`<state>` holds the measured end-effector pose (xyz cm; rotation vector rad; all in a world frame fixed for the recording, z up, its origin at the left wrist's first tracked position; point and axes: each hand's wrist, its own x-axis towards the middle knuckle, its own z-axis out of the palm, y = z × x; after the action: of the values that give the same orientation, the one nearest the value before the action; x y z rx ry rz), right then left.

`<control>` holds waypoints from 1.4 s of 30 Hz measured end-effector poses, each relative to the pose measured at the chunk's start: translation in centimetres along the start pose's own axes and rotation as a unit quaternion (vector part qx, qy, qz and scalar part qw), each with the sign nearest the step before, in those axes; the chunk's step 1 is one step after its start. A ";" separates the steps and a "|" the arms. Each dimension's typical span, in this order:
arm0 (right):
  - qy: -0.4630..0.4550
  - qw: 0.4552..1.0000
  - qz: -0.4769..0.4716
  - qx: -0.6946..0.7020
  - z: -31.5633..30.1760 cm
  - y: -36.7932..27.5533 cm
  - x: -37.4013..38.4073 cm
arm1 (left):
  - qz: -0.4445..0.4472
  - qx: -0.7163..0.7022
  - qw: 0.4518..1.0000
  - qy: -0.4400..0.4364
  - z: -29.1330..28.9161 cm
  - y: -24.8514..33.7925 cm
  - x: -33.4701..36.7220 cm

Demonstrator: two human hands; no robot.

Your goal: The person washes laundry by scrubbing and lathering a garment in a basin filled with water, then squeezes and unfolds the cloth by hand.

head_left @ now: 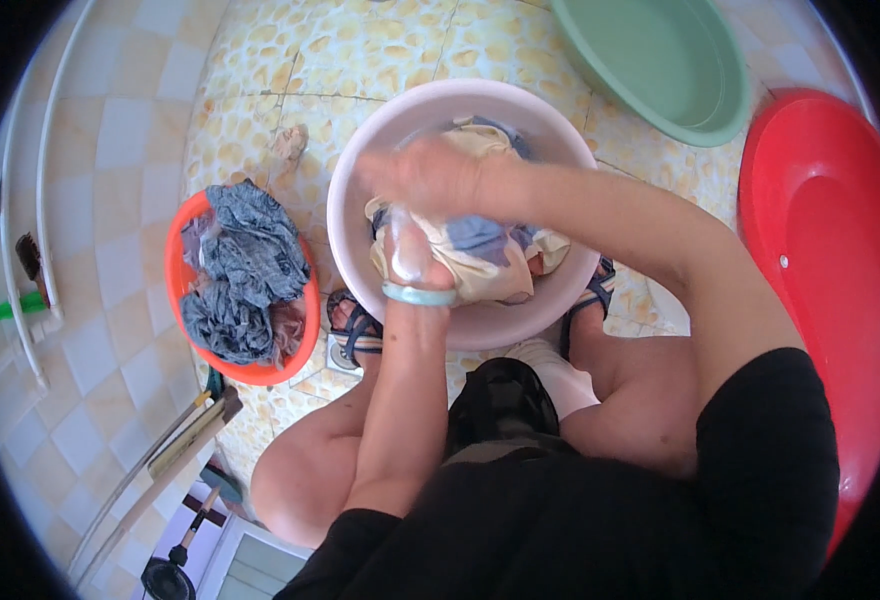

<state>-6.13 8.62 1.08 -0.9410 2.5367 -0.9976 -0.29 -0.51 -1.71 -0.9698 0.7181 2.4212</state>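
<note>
In front of me stands a pale pink basin (352,235) with wet cream-and-blue clothes (480,262) bunched inside. My left hand (415,255) is over the clothes, white suds on its back and a pale jade-coloured bangle (418,294) at the wrist. Its fingers are hidden behind the other hand. Smeared by motion, my right hand (430,178) reaches across the basin just beyond the left one. Whether either hand grips the cloth cannot be made out.
Left of the basin, an orange-red tub (174,275) holds grey-blue clothes (250,265). A green basin (650,60) sits at the far right, near a large red plastic tub (810,260). Long-handled tools (175,450) lean by the tiled left wall. My sandalled feet flank the pink basin.
</note>
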 end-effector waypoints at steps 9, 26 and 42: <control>0.116 0.990 -0.075 0.010 1.8 -2.4 -1.2 | 0.043 0.038 0.994 -0.089 -2.3 0.1 0.2; 0.143 0.986 -0.037 -0.076 2.2 -1.2 -1.3 | 0.077 0.115 0.989 -0.043 -1.8 0.3 0.8; 0.185 0.969 -0.124 -0.109 0.6 2.1 -0.1 | -0.031 0.028 0.999 -0.015 2.1 0.2 -1.4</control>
<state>-6.77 9.54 -0.81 -1.2641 2.9397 -1.0627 -0.51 0.29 0.68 -0.9190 0.7305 2.3447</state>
